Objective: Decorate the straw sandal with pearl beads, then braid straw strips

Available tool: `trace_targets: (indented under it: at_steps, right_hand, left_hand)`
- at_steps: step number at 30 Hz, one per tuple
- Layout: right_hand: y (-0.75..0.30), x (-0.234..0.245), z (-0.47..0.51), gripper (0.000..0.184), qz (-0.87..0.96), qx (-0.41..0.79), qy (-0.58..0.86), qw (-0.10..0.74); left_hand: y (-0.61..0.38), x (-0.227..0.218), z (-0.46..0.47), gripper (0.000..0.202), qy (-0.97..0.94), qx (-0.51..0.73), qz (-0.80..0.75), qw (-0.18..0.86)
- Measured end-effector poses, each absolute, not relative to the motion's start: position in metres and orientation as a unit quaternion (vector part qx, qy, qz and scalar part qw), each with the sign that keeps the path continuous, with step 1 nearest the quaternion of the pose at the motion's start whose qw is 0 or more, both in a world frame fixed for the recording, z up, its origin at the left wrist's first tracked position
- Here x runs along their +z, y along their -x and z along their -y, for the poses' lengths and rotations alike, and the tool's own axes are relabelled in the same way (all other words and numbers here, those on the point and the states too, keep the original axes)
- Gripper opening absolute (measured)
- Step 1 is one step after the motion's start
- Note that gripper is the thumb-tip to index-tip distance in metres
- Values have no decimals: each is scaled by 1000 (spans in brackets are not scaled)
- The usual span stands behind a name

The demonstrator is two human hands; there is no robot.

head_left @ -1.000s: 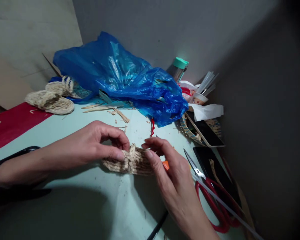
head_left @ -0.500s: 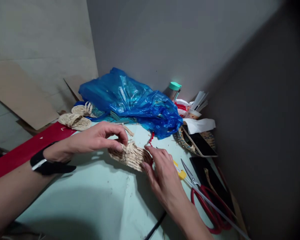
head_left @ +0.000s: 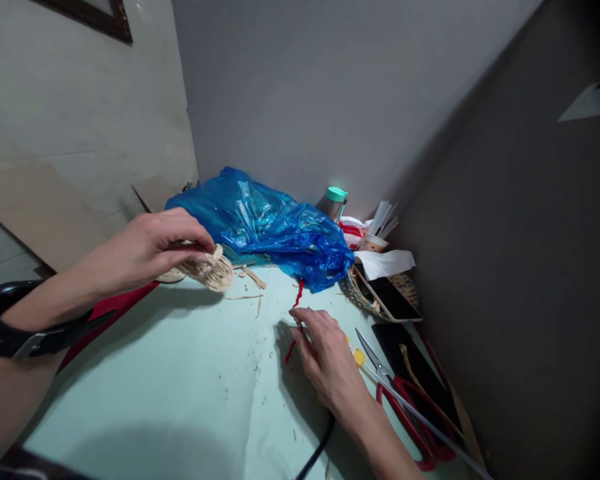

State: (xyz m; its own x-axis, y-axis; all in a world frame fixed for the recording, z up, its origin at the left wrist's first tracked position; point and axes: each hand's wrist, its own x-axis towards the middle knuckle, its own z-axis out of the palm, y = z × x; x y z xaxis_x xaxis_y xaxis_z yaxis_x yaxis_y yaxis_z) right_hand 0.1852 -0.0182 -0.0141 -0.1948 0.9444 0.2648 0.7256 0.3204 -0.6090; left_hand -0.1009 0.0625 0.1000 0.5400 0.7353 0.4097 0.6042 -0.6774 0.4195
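My left hand (head_left: 173, 240) grips a small woven straw slipper (head_left: 217, 270) between thumb and fingers, held just above the table at left of centre. Part of the slipper is hidden by the fingers. My right hand (head_left: 325, 357) hovers over the middle of the table, its fingers bent and the thumb and forefinger apart. A red yarn (head_left: 300, 293) lies at its fingertips and partly behind them; contact between the two is unclear. Behind my left hand, another straw piece (head_left: 173, 275) shows in part.
A blue plastic bag (head_left: 265, 220) lies at the back, beside a green-lidded bottle (head_left: 336, 197). To the right are a woven basket (head_left: 357, 293) with a phone (head_left: 393, 297) on it and red-handled scissors (head_left: 405, 407). Straw scraps (head_left: 253, 278) dot the pale tabletop (head_left: 180, 387). A black cable (head_left: 317, 453) runs under my right wrist.
My left hand has carried the straw slipper leftward and back. My right hand has let go of it and remains mid-table. The view has tilted up slightly.
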Motion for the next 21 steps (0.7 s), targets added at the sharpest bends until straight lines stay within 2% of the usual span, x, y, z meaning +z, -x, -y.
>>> trace_targets:
  at_steps: [2, 4, 7, 10, 13, 16, 19, 21]
  right_hand:
    - [-182, -5, 21, 29, 700, 284, 542, 367]
    - [-178, 8, 27, 36, 648, 411, 507, 393]
    - [-171, 25, 40, 43, 608, 585, 404, 354]
    - [-166, 33, 50, 36, 574, 671, 336, 328]
    - [-163, 27, 51, 29, 524, 681, 354, 369]
    - [-163, 13, 44, 27, 499, 625, 420, 430]
    - [-165, -4, 38, 28, 496, 541, 482, 479]
    - [-165, -15, 36, 28, 496, 506, 502, 496]
  left_hand:
    - [96, 106, -58, 11, -872, 264, -344, 229]
    - [87, 107, -56, 8, -862, 242, -286, 340]
    - [68, 100, -56, 12, -847, 217, -213, 435]
    - [48, 89, -58, 11, -840, 208, -176, 469]
    - [33, 78, -57, 15, -816, 252, -225, 470]
    - [24, 66, -51, 28, -782, 328, -332, 414]
    - [18, 49, -39, 17, -716, 420, -458, 318]
    - [12, 37, -30, 14, -673, 449, -505, 301]
